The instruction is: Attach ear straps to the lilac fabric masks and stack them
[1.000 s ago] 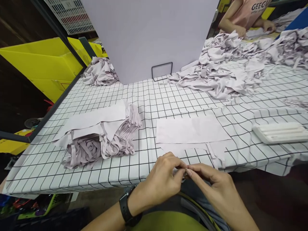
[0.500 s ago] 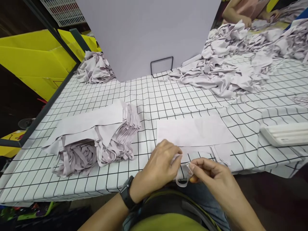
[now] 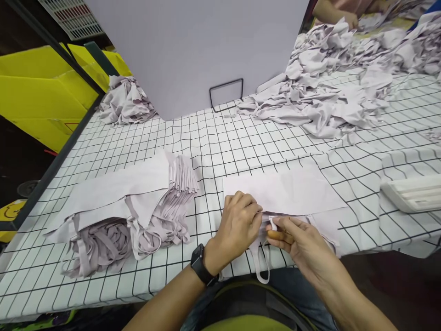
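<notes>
A pale lilac strappy garment (image 3: 285,191) lies flat at the table's front edge, its upper part folded over in a wide band. My left hand (image 3: 239,225) is closed at the band's lower edge, fingers bent down over the fabric. Close by on the right, my right hand (image 3: 299,239) pinches the end of a thin strap (image 3: 273,223) between thumb and fingers, just below that edge. A loop of strap (image 3: 258,269) hangs down between the hands. What lies under my left fingers is partly hidden.
Left on the checked tablecloth (image 3: 206,138) sits a thick stack of similar garments (image 3: 117,184). Behind stand a grey panel (image 3: 200,50) and a wire bracket (image 3: 227,95). Loose fabric (image 3: 330,105) is heaped right, near another person's hand (image 3: 349,19). A white tray (image 3: 413,193) lies right.
My right hand has moved up with the strap end to the band's lower edge, near my left hand. The strap loop hangs lower. The view has shifted slightly.
</notes>
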`<state>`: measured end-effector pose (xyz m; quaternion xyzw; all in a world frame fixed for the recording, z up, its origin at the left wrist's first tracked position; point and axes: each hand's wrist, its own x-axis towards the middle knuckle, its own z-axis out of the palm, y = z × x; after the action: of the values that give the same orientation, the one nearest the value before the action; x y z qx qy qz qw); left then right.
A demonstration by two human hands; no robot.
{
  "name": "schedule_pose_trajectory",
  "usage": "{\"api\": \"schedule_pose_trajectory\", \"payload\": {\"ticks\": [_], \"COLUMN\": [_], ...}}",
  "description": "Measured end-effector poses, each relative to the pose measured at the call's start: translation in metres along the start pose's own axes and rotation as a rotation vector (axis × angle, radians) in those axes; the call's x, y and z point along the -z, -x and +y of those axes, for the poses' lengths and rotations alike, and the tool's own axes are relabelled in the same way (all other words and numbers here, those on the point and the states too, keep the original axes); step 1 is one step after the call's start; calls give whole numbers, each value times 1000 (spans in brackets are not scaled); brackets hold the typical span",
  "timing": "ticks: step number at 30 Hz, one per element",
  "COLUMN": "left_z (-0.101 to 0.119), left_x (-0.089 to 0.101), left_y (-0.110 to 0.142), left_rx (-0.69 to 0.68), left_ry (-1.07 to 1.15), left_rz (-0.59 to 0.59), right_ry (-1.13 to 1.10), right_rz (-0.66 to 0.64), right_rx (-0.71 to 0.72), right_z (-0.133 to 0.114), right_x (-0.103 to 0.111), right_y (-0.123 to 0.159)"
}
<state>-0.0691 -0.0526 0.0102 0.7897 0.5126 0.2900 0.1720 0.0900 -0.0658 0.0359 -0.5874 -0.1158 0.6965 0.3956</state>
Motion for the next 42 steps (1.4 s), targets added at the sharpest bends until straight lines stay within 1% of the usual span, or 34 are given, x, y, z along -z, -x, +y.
{"api": "schedule_pose_trajectory", "payload": {"ticks": [5, 11, 13, 16, 19, 23, 28, 32, 35, 38, 42], "left_z": [2, 1, 1, 1, 0, 0, 1, 2, 2, 3, 4], "left_x": [2, 1, 1, 0, -2, -4, -3, -1, -1, 1, 1], "left_y": [-1, 0, 0, 1, 2, 2, 2, 1, 1, 0, -1], "left_rx": [-103, -148, -162, -166, -123, -86, -118, -135, -152, -187, -228], "left_ry": [-35, -106, -124, -127, -106, -69, -77, -125, -147, -171, -199], "left_rz": [19, 0, -6, -11, -3, 30, 36, 5, 4, 9, 3], "right_ry": [-34, 2, 34, 74, 72, 102, 98, 85, 89, 99, 113], "right_rz": [31, 35, 18, -1, 8, -34, 2, 9, 29, 14, -16], "right_rx": [3, 7, 9, 16, 55, 74, 64, 60, 41, 46, 89], "right_z": [-3, -5, -6, -6, -4, -2, -3, -6, -6, -5, -4], "right_x": [-7, -7, -8, -9, -8, -7, -9, -12, -12, -12, -13], "right_y": [-6, -10, -10, -11, -12, -12, -11, -12, -12, -12, -12]}}
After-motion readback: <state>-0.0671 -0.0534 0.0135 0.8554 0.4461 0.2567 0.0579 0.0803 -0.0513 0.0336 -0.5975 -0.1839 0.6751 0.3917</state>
